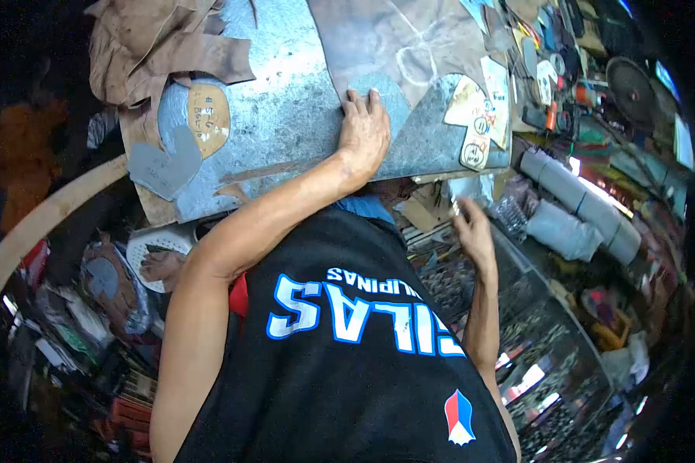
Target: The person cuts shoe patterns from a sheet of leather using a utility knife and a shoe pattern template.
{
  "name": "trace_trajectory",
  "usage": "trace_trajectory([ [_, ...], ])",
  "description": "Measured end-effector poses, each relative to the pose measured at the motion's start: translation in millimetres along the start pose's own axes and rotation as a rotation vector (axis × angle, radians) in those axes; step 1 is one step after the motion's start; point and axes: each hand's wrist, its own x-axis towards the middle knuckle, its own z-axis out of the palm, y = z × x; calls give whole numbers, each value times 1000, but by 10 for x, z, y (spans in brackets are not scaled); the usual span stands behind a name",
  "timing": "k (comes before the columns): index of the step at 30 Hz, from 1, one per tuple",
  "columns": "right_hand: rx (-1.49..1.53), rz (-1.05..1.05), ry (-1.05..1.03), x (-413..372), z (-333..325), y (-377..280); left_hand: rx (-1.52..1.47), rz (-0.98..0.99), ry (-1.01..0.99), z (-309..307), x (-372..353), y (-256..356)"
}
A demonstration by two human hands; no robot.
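Observation:
My left hand (365,130) reaches across the metal-topped table (282,104), its fingers slightly bent and apart. The fingertips rest on a grey rounded template (391,99), at the lower edge of a brown leather sheet (371,38). My right hand (473,231) is lower and to the right, off the table's front edge. Its thumb and fingers are drawn together around something small and pale that I cannot make out.
Folded brown leather (143,50), a tan template (208,121) and a grey template (166,166) lie on the left. Marked paper patterns (475,116) lie at the right. Wrapped rolls (575,197) and a white stool (143,255) stand beside the table.

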Motion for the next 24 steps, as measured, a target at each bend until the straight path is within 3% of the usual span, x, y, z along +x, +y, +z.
trace_trajectory([
  [1,113,129,-4,176,-122,-321,-8,-31,-1,1,-8,26],
  [3,6,-294,-6,667,-241,-538,16,-45,2,33,-8,79],
  [5,-290,-710,-15,1075,-269,-1127,10,-118,5,16,6,132],
  [7,-501,-994,-89,1558,-196,-1434,-50,-151,-89,-16,24,191],
  [13,-786,-1587,-443,2492,103,-2113,-6,-402,-33,-29,74,380],
  [17,-873,-1804,-630,2758,283,-2347,-81,-426,-6,-98,34,360],
  [21,-1019,-1842,-769,2765,340,-2553,-111,-413,16,-85,24,368],
  [24,-968,-1815,-838,2756,381,-2592,-84,-401,16,-100,29,351],
])
